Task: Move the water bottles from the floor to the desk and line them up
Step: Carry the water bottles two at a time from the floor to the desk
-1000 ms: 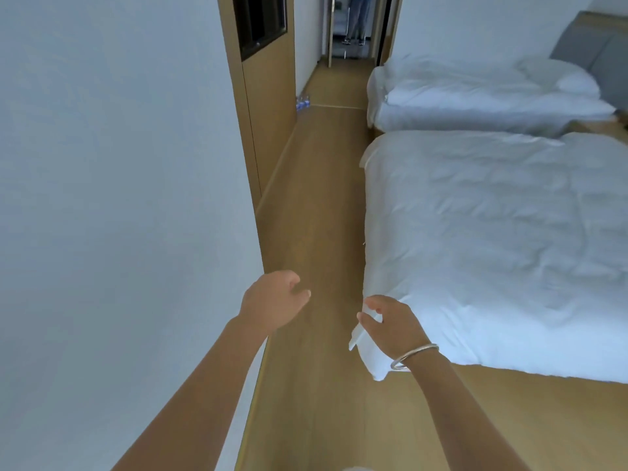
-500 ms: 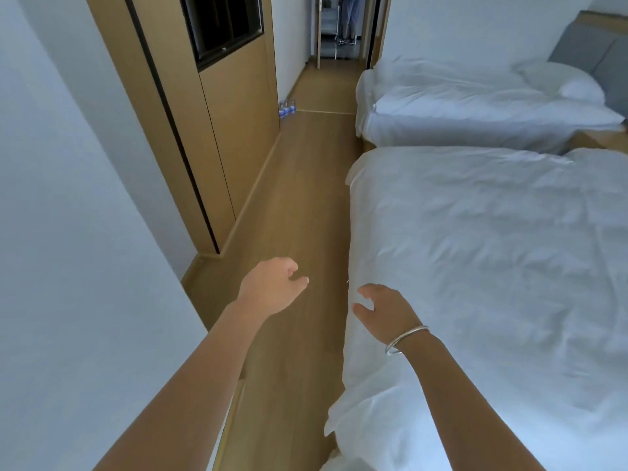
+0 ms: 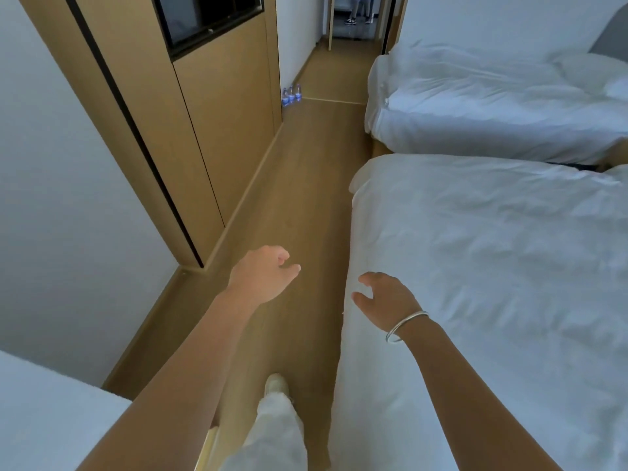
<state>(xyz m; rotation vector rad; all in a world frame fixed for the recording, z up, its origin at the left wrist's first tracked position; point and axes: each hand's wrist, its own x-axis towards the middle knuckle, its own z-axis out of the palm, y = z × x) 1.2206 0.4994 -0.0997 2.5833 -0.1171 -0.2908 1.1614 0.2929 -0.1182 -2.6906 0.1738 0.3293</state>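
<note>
A small group of clear water bottles with blue labels stands on the wooden floor far ahead, against the left wall past the wooden cabinet. My left hand is held out over the floor, fingers loosely curled, holding nothing. My right hand, with a silver bangle on the wrist, hovers at the edge of the near bed, fingers relaxed and empty. Both hands are far from the bottles. No desk is in view.
A narrow wooden floor aisle runs between a wooden cabinet on the left and two white beds on the right. A person's legs stand in the far doorway. My own foot steps forward.
I have walked forward along the aisle past the white wall corner. The cabinet and bottles have come nearer and the near bed now lies alongside my right hand. Both hands stay empty.
</note>
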